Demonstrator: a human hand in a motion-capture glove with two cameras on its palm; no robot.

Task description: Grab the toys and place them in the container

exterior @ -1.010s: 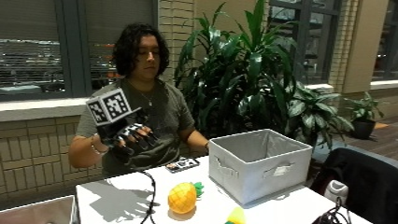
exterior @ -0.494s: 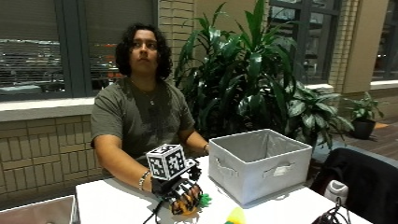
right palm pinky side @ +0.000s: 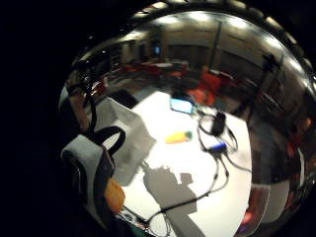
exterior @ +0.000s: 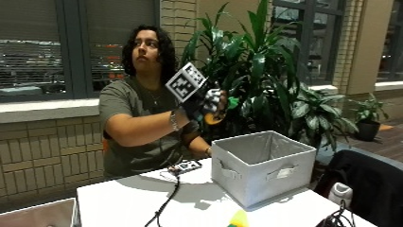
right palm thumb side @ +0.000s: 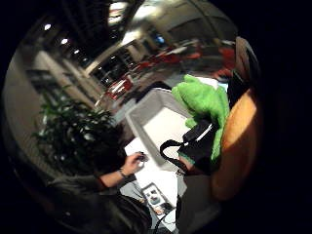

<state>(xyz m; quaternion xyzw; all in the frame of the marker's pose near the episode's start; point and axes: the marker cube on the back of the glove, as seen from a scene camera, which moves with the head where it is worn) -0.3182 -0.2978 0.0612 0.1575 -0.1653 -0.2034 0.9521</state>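
Note:
In the outside view my gloved right hand [exterior: 203, 105] is raised at chest height, up and to the left of the grey fabric container [exterior: 264, 165]. Its fingers are curled round an orange plush toy [exterior: 215, 118] with a green leafy top [exterior: 233, 101]. The thumb side palm view shows that toy [right palm thumb side: 237, 146] filling the space beside the palm, with the open container [right palm thumb side: 155, 122] below. A second toy, yellow with a green end [exterior: 238, 219], lies on the white table in front of the container; it also shows on the table [right palm pinky side: 178, 137]. The bare left hand [exterior: 207, 151] rests behind the container.
A small device [exterior: 186, 166] and a black cable [exterior: 165, 203] lie on the table left of the container. Large plants [exterior: 264, 71] stand behind. A dark chair [exterior: 372, 184] is at the right, a grey bin [exterior: 38, 215] at the lower left.
My hand came down from an empty raised pose onto the orange toy on the table, took hold of it, and has lifted it up beside the container.

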